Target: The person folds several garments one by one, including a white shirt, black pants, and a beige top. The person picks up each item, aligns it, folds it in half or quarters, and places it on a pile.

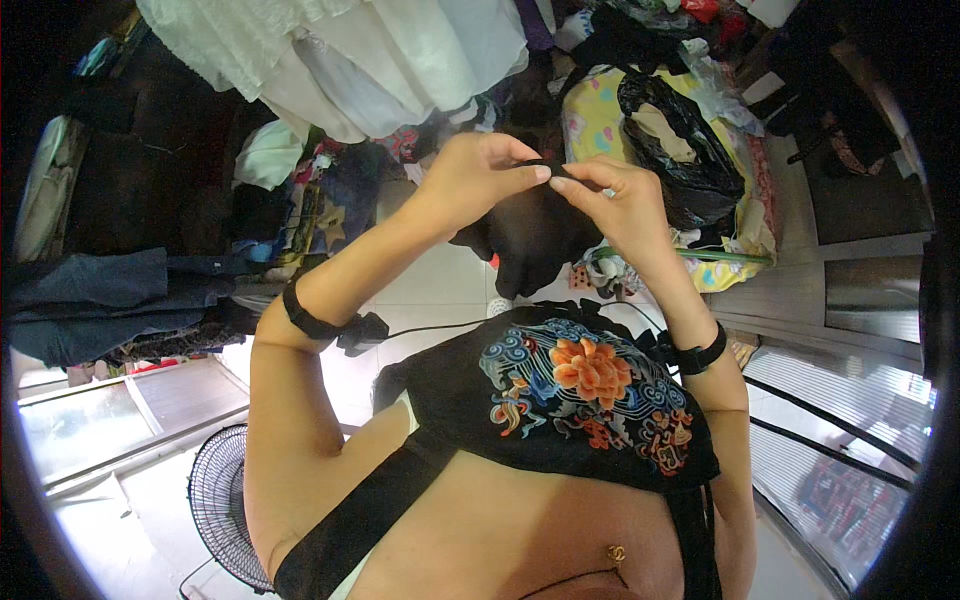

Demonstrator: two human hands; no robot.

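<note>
A piece of black cloth (530, 240), perhaps a garment, hangs in loose folds in front of my chest. My left hand (472, 182) pinches its upper edge between thumb and fingers. Close beside it, my right hand (622, 198) grips the same edge, thumb and fingertips pressed together. The two thumbs almost meet on the cloth. Its lower folds drop over the pale tiled floor, above my black embroidered top (590, 390). What kind of garment the cloth is, I cannot make out.
White lacy garments (370, 60) hang at the far left. An open black plastic bag (690, 190) rests on yellow patterned fabric (590, 110) at the far right. Folded dark blue clothing (90, 300) lies at left, with a fan (215, 500) below. Cables run from both armbands.
</note>
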